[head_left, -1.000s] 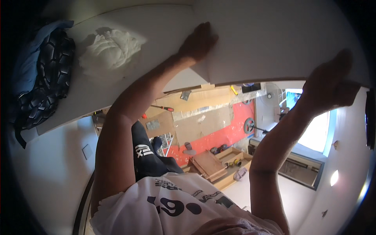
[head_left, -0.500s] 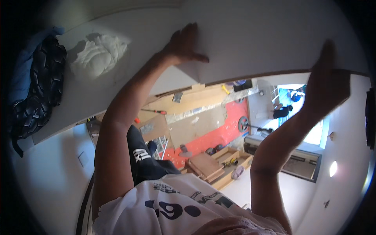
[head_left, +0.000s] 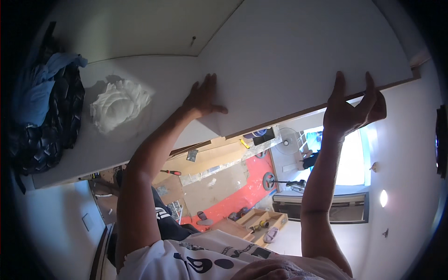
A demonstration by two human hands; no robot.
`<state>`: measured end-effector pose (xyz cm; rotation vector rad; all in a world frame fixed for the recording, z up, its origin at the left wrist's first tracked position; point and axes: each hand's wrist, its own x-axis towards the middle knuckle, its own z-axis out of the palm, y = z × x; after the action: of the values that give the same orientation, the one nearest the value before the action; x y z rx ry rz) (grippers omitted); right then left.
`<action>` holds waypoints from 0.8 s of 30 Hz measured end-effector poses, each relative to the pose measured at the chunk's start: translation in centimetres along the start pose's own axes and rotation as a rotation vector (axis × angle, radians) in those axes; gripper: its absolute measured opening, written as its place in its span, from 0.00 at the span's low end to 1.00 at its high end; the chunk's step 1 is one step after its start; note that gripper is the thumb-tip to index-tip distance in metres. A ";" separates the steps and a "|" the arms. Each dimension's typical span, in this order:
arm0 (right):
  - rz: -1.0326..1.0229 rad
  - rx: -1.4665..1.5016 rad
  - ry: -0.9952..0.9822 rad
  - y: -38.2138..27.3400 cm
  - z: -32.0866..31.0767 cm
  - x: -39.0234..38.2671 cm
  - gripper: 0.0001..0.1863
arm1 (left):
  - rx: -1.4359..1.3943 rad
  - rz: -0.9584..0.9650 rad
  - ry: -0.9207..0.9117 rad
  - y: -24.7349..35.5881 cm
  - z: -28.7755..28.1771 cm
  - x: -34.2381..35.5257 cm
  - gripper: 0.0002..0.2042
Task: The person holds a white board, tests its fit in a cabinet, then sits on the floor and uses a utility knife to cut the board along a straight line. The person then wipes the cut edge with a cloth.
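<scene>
My left hand (head_left: 201,100) lies spread against a white board (head_left: 298,56), by its inner corner beside a white ledge (head_left: 168,79). My right hand (head_left: 347,112) grips the board’s front edge, fingertips on its face and other fingers curled round the rim. On the ledge left of my arm is a crumpled white mass (head_left: 120,103); whether cloth or plastic, I cannot tell. Farther left lie a black quilted item (head_left: 65,116) and a blue cloth (head_left: 35,100).
Below are red floor sheeting (head_left: 256,182), a screwdriver (head_left: 172,173), wooden drawer-like boxes (head_left: 275,219) and a fan (head_left: 287,140). A person in dark clothing (head_left: 310,160) is near the bright window (head_left: 352,158). A white wall (head_left: 392,149) borders the right.
My view has shifted, showing more surface beyond the board’s back edge. Both hands appear lower and further left, and my right hand’s fingers are more spread over the edge.
</scene>
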<state>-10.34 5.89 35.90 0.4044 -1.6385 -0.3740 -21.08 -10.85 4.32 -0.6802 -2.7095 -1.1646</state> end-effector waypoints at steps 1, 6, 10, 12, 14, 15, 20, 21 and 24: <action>0.005 -0.005 -0.001 0.0 0.2 -0.3 0.27 | -0.001 -0.003 0.002 -0.1 0.0 -0.1 0.63; 0.094 0.075 0.078 -0.8 1.9 -0.3 0.22 | -0.005 0.007 0.037 -0.9 1.0 0.6 0.62; 0.083 0.021 0.125 0.0 2.6 -0.6 0.22 | 0.001 0.007 0.073 -1.1 1.5 0.8 0.61; 0.073 -0.010 0.116 0.3 2.5 -0.6 0.24 | -0.002 0.004 0.065 -1.2 1.4 1.2 0.61; 0.094 -0.016 0.111 0.0 2.7 -0.8 0.28 | 0.006 0.018 0.085 -2.3 1.2 1.7 0.60; 0.068 0.005 0.163 -0.2 2.9 -1.4 0.30 | 0.008 0.035 0.103 -2.4 1.0 2.1 0.60; 0.149 0.107 0.102 -4.1 2.2 -7.4 0.38 | 0.076 0.060 0.178 -3.3 2.0 2.1 0.59; 0.238 0.123 0.025 -5.5 1.5 -9.5 0.38 | 0.103 0.077 0.199 -3.6 2.4 2.3 0.59; 0.409 0.265 -0.197 -8.8 -0.5 -14.0 0.24 | 0.031 0.088 0.200 -3.4 2.1 2.2 0.60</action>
<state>-8.20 4.65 19.56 0.2239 -1.9208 0.1160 -24.42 -10.62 1.26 -0.6347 -2.5011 -1.1041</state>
